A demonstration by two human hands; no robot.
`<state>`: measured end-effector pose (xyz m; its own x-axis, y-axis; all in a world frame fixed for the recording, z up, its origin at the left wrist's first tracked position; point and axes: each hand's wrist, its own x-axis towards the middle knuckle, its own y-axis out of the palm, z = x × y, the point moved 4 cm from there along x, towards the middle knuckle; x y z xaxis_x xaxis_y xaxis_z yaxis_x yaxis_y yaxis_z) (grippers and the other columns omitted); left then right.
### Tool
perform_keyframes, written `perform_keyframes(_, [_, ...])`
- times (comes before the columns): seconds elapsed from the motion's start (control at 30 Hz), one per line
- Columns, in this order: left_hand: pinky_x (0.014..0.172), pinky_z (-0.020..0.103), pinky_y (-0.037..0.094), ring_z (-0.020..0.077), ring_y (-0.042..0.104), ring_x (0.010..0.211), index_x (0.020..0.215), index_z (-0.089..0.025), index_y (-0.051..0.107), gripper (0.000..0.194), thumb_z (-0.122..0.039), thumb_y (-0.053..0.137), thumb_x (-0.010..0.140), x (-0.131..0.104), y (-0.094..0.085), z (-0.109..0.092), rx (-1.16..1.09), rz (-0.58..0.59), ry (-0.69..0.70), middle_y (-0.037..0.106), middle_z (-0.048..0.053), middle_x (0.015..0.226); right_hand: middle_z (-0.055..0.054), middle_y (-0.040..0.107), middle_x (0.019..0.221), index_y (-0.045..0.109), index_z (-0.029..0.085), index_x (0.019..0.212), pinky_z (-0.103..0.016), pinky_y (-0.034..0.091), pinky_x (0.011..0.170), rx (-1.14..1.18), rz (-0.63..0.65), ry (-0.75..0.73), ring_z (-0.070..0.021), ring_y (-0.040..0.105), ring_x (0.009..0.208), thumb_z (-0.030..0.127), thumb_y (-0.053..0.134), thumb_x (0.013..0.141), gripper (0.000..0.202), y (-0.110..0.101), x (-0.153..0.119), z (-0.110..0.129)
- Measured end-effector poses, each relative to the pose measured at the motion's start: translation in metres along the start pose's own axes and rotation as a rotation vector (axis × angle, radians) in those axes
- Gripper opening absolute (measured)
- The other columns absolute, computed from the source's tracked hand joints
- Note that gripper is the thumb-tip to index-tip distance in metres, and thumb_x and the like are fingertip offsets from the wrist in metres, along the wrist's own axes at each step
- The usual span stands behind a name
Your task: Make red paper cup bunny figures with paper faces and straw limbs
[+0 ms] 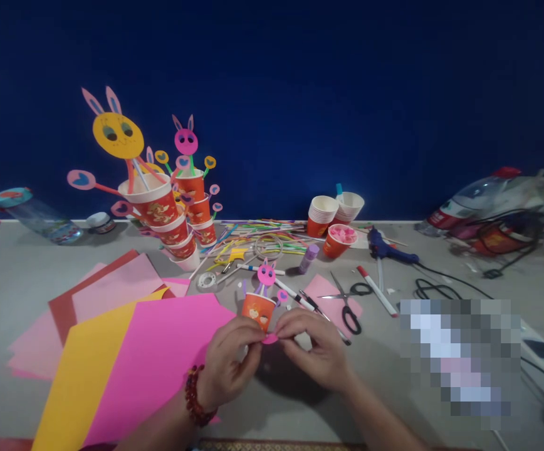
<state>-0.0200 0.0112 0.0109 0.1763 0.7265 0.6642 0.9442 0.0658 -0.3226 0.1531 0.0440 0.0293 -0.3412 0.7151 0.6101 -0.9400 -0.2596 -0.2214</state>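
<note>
Between my two hands is a small pink paper piece (269, 339), pinched at its left side by my left hand (232, 354) and at its right side by my right hand (313, 347). A beaded bracelet (197, 396) circles my left wrist. Just beyond my fingertips stands a red paper cup (259, 308) with a pink rabbit face (267, 274) on straws above it. A small pink round paper (282, 296) sticks out at the cup's right. Pink cardstock (159, 357) lies beside my left arm. My fingers partly cover the small piece, so its full shape is hidden.
Stacked cup rabbits (156, 210) stand at the back left. Scissors (347, 299), a red-capped marker (376, 291), a glue stick (308, 259) and a hot glue gun (389, 247) lie to the right. Several straws (248, 235) spread along the wall. A cup of pink scraps (340, 242) stands nearby.
</note>
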Motion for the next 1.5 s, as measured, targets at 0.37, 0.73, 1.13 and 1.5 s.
perform_keyframes(0.37, [0.042,0.014,0.025,0.001,0.036,0.04,0.081,-0.018,0.056,0.026,-0.036,0.074,0.086,-0.004,0.015,0.027,-0.755,-0.069,-0.864,0.056,-0.007,0.061,-0.002,0.063,0.079,0.065,0.019,0.085,-0.023,0.049,0.051,0.286,-0.017,0.521,-0.0117,0.057,0.059,0.039,0.069,0.091,0.021,0.007,-0.012,-0.025])
perform_keyframes(0.73, [0.041,0.016,0.028,0.002,0.04,0.04,0.081,-0.018,0.056,0.031,-0.043,0.076,0.084,-0.005,0.02,0.027,-0.725,-0.028,-0.861,0.057,-0.005,0.065,0.0,0.061,0.075,0.063,0.019,0.083,-0.022,0.047,0.051,0.283,-0.029,0.567,-0.0102,0.056,0.055,0.038,0.068,0.091,0.022,0.012,-0.011,-0.023])
perform_keyframes(1.13, [0.087,0.037,0.051,0.0279,0.055,0.12,0.134,-0.026,0.05,0.054,-0.04,0.07,0.087,0.002,-0.017,0.062,0.043,-0.104,-0.617,0.054,0.012,0.136,0.004,0.058,0.065,0.065,0.02,0.076,-0.019,0.04,0.047,0.321,-0.514,0.537,-0.0079,0.05,0.05,0.036,0.078,0.084,0.022,-0.046,-0.007,-0.035])
perform_keyframes(1.5, [0.087,0.039,0.054,0.0231,0.068,0.094,0.153,-0.025,0.023,0.091,-0.039,0.077,0.081,-0.004,0.012,0.069,-0.197,-0.044,-0.795,0.063,0.009,0.116,0.0,0.061,0.071,0.067,0.019,0.076,-0.023,0.047,0.051,0.266,-0.404,0.592,-0.0112,0.053,0.056,0.041,0.079,0.081,0.025,-0.038,-0.006,-0.03])
